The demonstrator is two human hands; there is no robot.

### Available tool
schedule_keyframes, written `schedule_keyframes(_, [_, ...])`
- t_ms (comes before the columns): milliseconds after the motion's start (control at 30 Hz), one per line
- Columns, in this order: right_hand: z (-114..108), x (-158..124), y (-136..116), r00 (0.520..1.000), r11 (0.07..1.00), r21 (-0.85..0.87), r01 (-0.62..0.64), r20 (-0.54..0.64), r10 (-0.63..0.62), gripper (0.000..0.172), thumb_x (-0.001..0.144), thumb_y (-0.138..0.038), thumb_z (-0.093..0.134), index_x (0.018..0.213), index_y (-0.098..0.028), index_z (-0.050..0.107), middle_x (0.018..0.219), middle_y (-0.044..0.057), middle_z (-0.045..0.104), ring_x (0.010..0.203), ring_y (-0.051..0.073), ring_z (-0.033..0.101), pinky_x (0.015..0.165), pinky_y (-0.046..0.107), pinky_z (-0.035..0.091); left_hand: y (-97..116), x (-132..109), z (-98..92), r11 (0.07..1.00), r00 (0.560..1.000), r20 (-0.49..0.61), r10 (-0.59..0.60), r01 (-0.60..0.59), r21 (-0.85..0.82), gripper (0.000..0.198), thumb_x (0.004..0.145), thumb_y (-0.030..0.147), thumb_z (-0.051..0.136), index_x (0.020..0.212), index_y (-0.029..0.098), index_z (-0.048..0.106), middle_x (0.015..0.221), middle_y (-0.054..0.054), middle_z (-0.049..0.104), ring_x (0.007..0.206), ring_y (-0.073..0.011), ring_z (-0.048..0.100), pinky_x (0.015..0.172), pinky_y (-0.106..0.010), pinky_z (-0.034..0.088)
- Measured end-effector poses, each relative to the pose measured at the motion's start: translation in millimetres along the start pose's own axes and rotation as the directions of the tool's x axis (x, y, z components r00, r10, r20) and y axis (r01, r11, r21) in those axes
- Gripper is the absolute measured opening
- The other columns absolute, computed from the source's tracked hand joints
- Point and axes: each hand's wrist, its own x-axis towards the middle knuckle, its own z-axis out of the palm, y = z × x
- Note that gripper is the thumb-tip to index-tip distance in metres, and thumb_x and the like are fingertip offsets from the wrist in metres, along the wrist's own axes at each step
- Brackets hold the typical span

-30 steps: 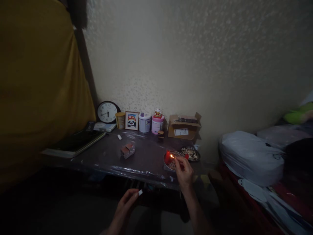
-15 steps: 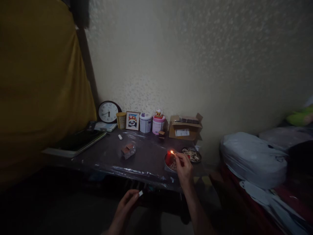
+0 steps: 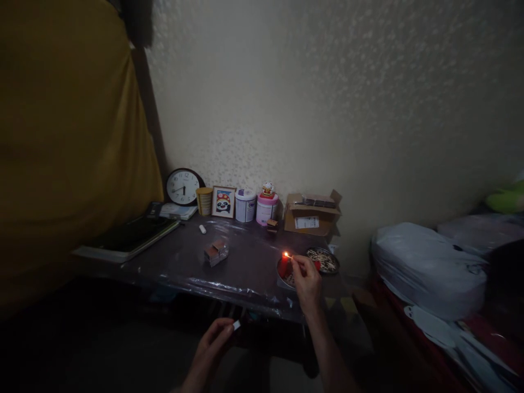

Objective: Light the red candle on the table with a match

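Note:
My right hand [image 3: 306, 279] pinches a lit match [image 3: 289, 256], its flame at the top of a red candle [image 3: 283, 265] that stands in a round dish [image 3: 286, 277] on the dark table [image 3: 245, 262]. A second dish of matchsticks [image 3: 323, 259] sits just right of the candle. My left hand [image 3: 213, 341] hangs below the table's front edge, its fingers closed on a small matchbox [image 3: 236, 325].
A packet of matchboxes [image 3: 215, 252] lies mid-table. Along the wall stand a clock [image 3: 184, 186], a yellow tin [image 3: 204, 201], a panda picture [image 3: 223, 202], two tins [image 3: 256, 206] and an open cardboard box [image 3: 311, 214]. Books [image 3: 126, 238] lie left. A yellow curtain [image 3: 61, 142] hangs left; bagged bundles [image 3: 426, 267] lie right.
The flame has shrunk and the red glow on the candle has dimmed. My right hand with the match shifted slightly up. My left hand has barely moved.

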Motion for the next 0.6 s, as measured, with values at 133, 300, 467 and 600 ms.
schedule_keyframes(133, [1,0,2,1.0,1.0,-0.005,-0.005,0.003,0.005,0.014,0.082,-0.029,0.053,0.08,-0.018,0.062,0.08,0.004,0.064,0.076,0.017,0.061,0.069,0.031,0.05,-1,1,-1.0,1.0,1.0,0.005,-0.011,0.011,-0.026,0.034,0.055,0.046,0.073,0.073,0.019,0.063,0.065,0.0,0.065,0.064,-0.0175,0.059,0.062,-0.027,0.042])
schedule_keyframes(300, [2,0,3,1.0,1.0,-0.009,-0.002,0.008,0.002,0.014,0.082,-0.028,0.052,0.079,-0.018,0.062,0.08,0.004,0.064,0.077,0.017,0.06,0.07,0.031,0.05,4,-3,2.6,1.0,1.0,0.013,-0.007,0.008,-0.009,0.033,0.055,0.044,0.073,0.074,0.019,0.064,0.066,-0.001,0.065,0.066,-0.0175,0.059,0.064,-0.027,0.042])
schedule_keyframes(467, [2,0,2,1.0,1.0,-0.004,0.008,0.013,-0.008,0.014,0.083,-0.028,0.052,0.08,-0.018,0.061,0.081,0.004,0.063,0.078,0.017,0.059,0.069,0.03,0.049,11,-7,5.1,1.0,1.0,0.021,-0.013,0.013,-0.027,0.03,0.057,0.043,0.073,0.073,0.019,0.063,0.065,0.0,0.065,0.064,-0.017,0.058,0.06,-0.026,0.041])
schedule_keyframes(600, [1,2,-1,0.999,0.999,-0.005,0.033,0.017,-0.032,0.013,0.083,-0.028,0.053,0.078,-0.018,0.061,0.079,0.005,0.062,0.078,0.017,0.058,0.067,0.029,0.049,14,-9,4.8,1.0,0.998,0.066,-0.022,0.023,-0.017,0.027,0.059,0.04,0.073,0.074,0.019,0.064,0.068,-0.001,0.065,0.067,-0.0165,0.058,0.064,-0.025,0.042])
